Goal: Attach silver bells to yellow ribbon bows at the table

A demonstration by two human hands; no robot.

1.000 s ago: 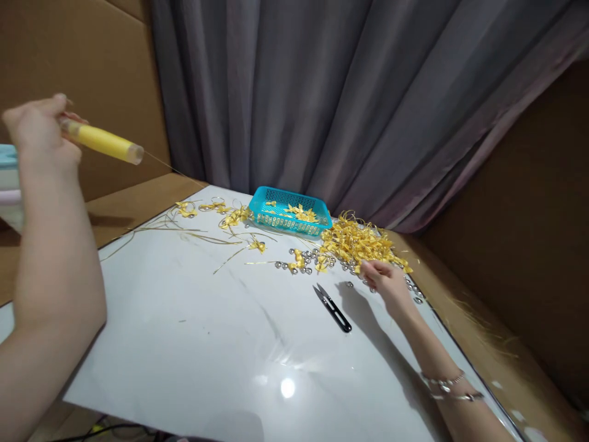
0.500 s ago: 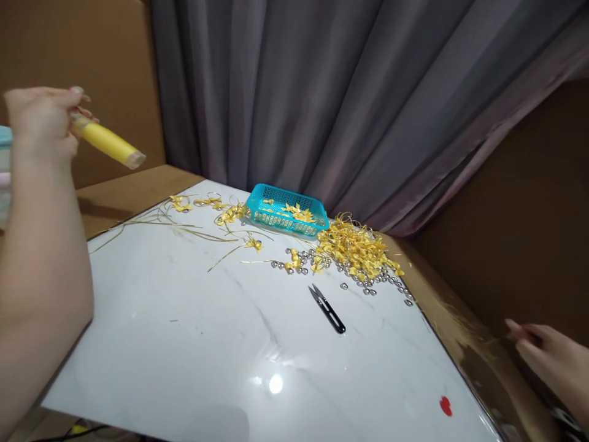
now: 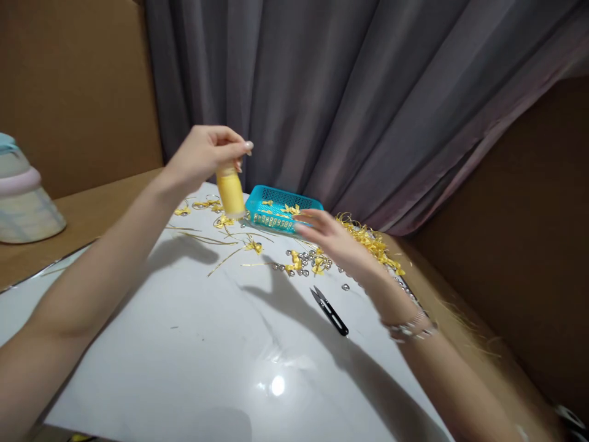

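My left hand [image 3: 205, 155] grips the top of a yellow thread spool [image 3: 230, 193], which hangs upright above the far side of the white table [image 3: 221, 344]. My right hand [image 3: 329, 239] reaches toward the spool with fingers stretched out, its fingertips just right of the spool and in front of the turquoise basket [image 3: 280, 209]. I cannot tell if a thread runs between its fingers. Black thread snips [image 3: 330, 311] lie on the table below my right wrist. A heap of yellow ribbon bows [image 3: 372, 242] lies behind my right hand.
Small silver bells [image 3: 301, 261] and loose yellow strips [image 3: 216, 236] are scattered by the basket. A stack of pastel bowls [image 3: 23, 196] stands at the far left on the brown surface. Grey curtain hangs behind; cardboard walls stand on both sides.
My left hand swung the spool from the far left in to the table's middle and turned it upright. My right hand came back from the right edge and reached up to the spool.
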